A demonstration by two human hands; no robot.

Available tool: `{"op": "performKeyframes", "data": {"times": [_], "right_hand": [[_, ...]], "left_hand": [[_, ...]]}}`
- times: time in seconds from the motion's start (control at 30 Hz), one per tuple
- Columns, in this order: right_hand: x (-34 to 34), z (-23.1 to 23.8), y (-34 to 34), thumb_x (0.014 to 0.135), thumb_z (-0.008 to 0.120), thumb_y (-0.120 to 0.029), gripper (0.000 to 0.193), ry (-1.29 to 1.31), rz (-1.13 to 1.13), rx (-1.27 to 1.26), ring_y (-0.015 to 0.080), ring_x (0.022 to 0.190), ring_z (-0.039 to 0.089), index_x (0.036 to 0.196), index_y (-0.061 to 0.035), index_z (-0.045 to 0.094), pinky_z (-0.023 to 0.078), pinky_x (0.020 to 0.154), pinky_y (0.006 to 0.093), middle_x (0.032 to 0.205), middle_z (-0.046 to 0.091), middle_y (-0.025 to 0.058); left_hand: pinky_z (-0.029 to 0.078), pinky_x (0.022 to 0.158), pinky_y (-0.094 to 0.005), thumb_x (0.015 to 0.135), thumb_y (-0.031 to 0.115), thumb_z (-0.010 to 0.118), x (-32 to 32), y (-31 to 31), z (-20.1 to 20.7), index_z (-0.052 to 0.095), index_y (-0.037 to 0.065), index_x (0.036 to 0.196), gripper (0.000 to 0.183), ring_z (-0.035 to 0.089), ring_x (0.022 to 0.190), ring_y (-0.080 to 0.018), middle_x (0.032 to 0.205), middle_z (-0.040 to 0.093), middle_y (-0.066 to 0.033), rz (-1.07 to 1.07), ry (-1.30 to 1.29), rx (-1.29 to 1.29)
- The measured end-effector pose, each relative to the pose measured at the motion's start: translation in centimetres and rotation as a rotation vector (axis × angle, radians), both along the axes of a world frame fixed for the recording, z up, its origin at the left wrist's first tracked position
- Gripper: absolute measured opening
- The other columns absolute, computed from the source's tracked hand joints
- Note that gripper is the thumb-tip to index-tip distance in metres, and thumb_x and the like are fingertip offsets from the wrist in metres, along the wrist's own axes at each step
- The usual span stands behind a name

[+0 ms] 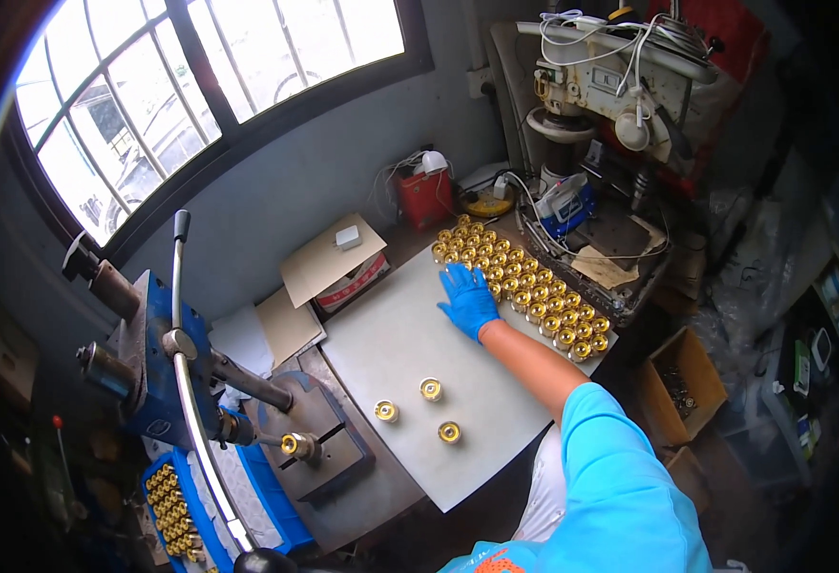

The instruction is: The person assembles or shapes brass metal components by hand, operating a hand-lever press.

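"While your R hand (pixel 470 298), blue-gloved, is by the rows, where're the gold-coloured round fittings (pixel 525 282)?"
"Mostly rowed along the grey board's (pixel 386 325) far R edge. Your fingers spread wide beside them; can't tell if they touch. Three stand apart nearer you, one's under the blue drill press (pixel 160 353)."
"Your L hand?"
"Out of view, can't tell."

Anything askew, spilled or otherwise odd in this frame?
Mildly: three brass-coloured fittings stand loose on the gray board, apart from the packed rows. White cable hangs tangled over the worn drill press. I see no spill; fine damage would be too small to tell.
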State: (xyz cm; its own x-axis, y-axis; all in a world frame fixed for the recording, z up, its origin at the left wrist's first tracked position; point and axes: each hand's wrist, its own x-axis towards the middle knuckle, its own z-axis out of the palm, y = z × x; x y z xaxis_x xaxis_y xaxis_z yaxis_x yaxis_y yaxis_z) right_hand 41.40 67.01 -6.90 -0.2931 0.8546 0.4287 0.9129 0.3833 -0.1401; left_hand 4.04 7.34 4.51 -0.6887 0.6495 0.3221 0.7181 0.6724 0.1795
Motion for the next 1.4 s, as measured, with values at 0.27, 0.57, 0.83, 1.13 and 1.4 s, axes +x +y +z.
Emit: {"op": "performKeyframes", "data": {"times": [0.27, 0.57, 0.83, 1.13, 1.4], "right_hand": [[-2.1, 4.3, -13.0, 0.097, 0.064, -0.035, 0.054, 0.175, 0.374, -0.124, 0.0341, 0.128, 0.054, 0.14, -0.004, 0.055, 0.041, 0.111, 0.0417, 0.142, 0.055, 0.02], [-6.9, 32.6, -27.3, 0.106, 0.035, -0.057, 0.068, 1.074, 0.977, -0.246, 0.0304, 0.13, 0.057, 0.144, -0.0038, 0.054, 0.043, 0.109, 0.0433, 0.145, 0.055, 0.0175], [-11.4, 33.0, -37.3, 0.093, 0.068, -0.009, 0.066, 0.051, 0.41, 0.022, 0.0355, 0.099, 0.071, 0.153, -0.0057, 0.041, 0.055, 0.079, 0.0379, 0.114, 0.069, 0.0216], [-19.9, 14.6, -25.5, 0.103, 0.059, -0.024, 0.025, 0.86, 0.263, -0.538, 0.0099, 0.05, 0.051, 0.112, -0.0027, 0.068, 0.043, 0.045, 0.03, 0.067, 0.058, 0.003], [-24.0, 10.0, -20.8, 0.104, 0.06, -0.027, 0.025, 0.912, 0.333, -0.258, 0.0089, 0.05, 0.053, 0.109, -0.0044, 0.07, 0.041, 0.046, 0.03, 0.065, 0.06, 0.0023]], "left_hand": [[0.046, 0.101, -0.0478, 0.093, 0.032, 0.066, -2.7, -3.3, -3.5, 0.066, -0.001, 0.126, 0.047, 0.061, 0.112, -0.0399, 0.121, 0.066, -0.0229, -0.04, 0.128, 0.142], [0.045, 0.1, -0.0492, 0.082, 0.016, 0.074, -3.5, -6.5, -3.6, 0.06, 0.006, 0.131, 0.052, 0.057, 0.113, -0.0384, 0.123, 0.061, -0.018, -0.039, 0.095, 0.349], [0.046, 0.098, -0.0477, 0.083, 0.022, 0.078, -8.6, -8.2, -0.4, 0.062, 0.007, 0.127, 0.05, 0.058, 0.11, -0.0354, 0.119, 0.062, -0.0132, 0.042, 0.201, 0.53], [0.043, 0.102, -0.0492, 0.076, 0.053, 0.071, -24.1, -4.3, 0.0, 0.065, 0.011, 0.106, 0.052, 0.057, 0.113, -0.0359, 0.114, 0.063, -0.0151, 0.451, 0.041, 0.071], [0.046, 0.097, -0.0474, 0.075, 0.046, 0.076, -25.9, -3.9, -0.7, 0.067, 0.011, 0.095, 0.042, 0.061, 0.106, -0.0344, 0.105, 0.066, -0.0141, 0.4, 0.059, 0.145]]}}
